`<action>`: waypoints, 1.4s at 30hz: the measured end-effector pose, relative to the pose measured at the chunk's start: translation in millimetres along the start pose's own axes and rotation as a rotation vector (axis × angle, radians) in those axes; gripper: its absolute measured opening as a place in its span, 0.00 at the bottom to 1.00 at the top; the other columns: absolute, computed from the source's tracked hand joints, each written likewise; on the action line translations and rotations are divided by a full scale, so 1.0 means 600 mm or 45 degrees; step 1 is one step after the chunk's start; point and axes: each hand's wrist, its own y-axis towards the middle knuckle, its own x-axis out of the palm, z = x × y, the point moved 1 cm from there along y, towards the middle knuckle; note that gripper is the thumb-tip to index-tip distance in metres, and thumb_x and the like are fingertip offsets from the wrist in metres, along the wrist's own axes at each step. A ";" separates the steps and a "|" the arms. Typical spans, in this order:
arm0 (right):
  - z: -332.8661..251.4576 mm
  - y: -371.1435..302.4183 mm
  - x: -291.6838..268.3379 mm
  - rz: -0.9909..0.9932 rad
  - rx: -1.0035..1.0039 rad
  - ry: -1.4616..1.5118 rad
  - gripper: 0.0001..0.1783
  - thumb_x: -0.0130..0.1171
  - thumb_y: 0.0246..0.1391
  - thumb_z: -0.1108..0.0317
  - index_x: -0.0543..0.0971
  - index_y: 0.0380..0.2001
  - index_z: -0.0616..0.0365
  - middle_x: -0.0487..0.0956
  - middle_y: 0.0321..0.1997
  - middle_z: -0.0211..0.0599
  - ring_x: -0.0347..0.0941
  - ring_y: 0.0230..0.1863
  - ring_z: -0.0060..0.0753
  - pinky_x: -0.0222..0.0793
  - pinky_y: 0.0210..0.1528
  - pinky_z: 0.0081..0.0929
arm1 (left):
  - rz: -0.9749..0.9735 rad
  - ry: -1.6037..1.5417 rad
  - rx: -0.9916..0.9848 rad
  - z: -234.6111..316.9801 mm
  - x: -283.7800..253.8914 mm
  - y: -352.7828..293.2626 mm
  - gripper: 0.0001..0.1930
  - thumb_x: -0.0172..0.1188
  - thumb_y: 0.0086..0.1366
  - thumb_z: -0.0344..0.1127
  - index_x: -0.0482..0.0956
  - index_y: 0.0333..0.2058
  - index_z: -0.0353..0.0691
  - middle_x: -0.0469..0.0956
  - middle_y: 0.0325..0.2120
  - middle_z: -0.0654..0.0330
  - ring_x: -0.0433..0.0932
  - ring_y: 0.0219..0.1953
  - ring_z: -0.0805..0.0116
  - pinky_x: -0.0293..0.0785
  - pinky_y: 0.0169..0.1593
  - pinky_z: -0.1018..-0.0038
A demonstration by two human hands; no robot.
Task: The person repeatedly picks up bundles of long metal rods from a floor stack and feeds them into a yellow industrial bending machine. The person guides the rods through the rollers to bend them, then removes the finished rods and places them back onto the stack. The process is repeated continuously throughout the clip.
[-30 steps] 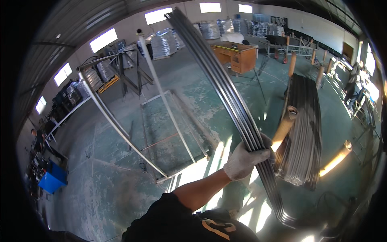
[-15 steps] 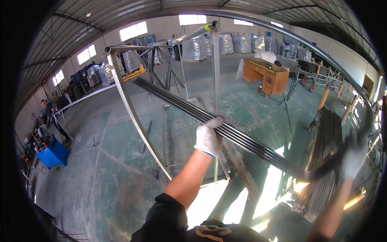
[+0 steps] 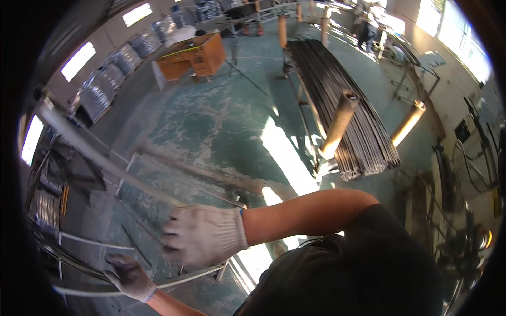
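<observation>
At the lower left, my gloved left hand [image 3: 129, 276] is closed around a bundle of dark metal tubes [image 3: 68, 255], which runs off toward the left rim. My gloved right hand [image 3: 203, 236] reaches across in front of my body, smeared by motion. Its fingers are slightly bent, with gaps between them, and nothing shows in its grip. Just beyond that hand is a pale metal frame bar [image 3: 105, 150], slanting down from the upper left. A lower rail of the frame [image 3: 179, 280] passes beside my left wrist.
A long stack of dark tubes [image 3: 337, 100] lies on a rack to the right, between upright posts [image 3: 340, 124]. Farther back stands a wooden desk [image 3: 205, 55]. Wrapped pallets [image 3: 97, 95] line the far wall, and cables and machinery [image 3: 469, 242] fill the right side.
My view has swung right. The tube bundle has moved to the lower left with my left hand. My right hand has left the tubes' near end and come across my body.
</observation>
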 end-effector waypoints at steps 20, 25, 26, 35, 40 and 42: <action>0.102 -1.365 -0.283 -0.264 3.264 -0.493 0.61 0.75 0.53 0.30 0.66 0.76 0.62 0.76 0.71 0.55 0.73 0.72 0.54 0.71 0.72 0.48 | -0.844 1.338 -0.716 -1.254 0.661 0.015 0.12 0.66 0.78 0.35 0.82 0.53 0.36 0.86 0.47 0.58 0.84 0.48 0.70 0.80 0.54 0.70; 0.201 -1.429 -0.323 -0.709 3.326 -0.322 0.72 0.68 0.54 0.21 0.54 0.85 0.59 0.62 0.85 0.53 0.58 0.82 0.54 0.55 0.81 0.51 | -1.027 1.623 -0.558 -1.555 0.672 -0.090 0.13 0.66 0.76 0.37 0.83 0.52 0.35 0.85 0.47 0.57 0.83 0.50 0.65 0.80 0.58 0.69; 0.207 -1.438 -0.324 -0.684 3.307 -0.391 0.70 0.70 0.53 0.23 0.57 0.82 0.61 0.65 0.80 0.53 0.61 0.79 0.53 0.59 0.79 0.49 | -1.167 1.929 -0.258 -1.580 0.686 -0.122 0.14 0.66 0.74 0.34 0.83 0.53 0.33 0.85 0.47 0.52 0.84 0.50 0.59 0.80 0.58 0.66; 0.189 -1.541 -0.352 -0.386 3.297 -0.304 0.49 0.74 0.58 0.37 0.73 0.68 0.67 0.76 0.66 0.58 0.71 0.70 0.57 0.70 0.72 0.47 | -0.982 1.883 -0.267 -1.615 0.689 -0.175 0.11 0.58 0.75 0.24 0.81 0.52 0.29 0.81 0.45 0.53 0.81 0.47 0.61 0.77 0.56 0.66; 0.196 -1.546 -0.360 -0.383 3.264 -0.055 0.36 0.72 0.63 0.47 0.77 0.62 0.64 0.83 0.61 0.59 0.80 0.65 0.60 0.80 0.63 0.52 | -0.986 2.010 -0.218 -1.619 0.715 -0.187 0.11 0.58 0.73 0.24 0.81 0.51 0.30 0.81 0.45 0.52 0.80 0.47 0.58 0.77 0.56 0.64; 0.192 -1.567 -0.349 -0.360 3.165 -0.148 0.26 0.69 0.63 0.53 0.81 0.55 0.63 0.87 0.53 0.58 0.86 0.56 0.60 0.84 0.56 0.52 | -0.983 2.024 -0.199 -1.623 0.722 -0.185 0.11 0.59 0.73 0.25 0.81 0.51 0.30 0.81 0.45 0.51 0.81 0.46 0.57 0.77 0.56 0.63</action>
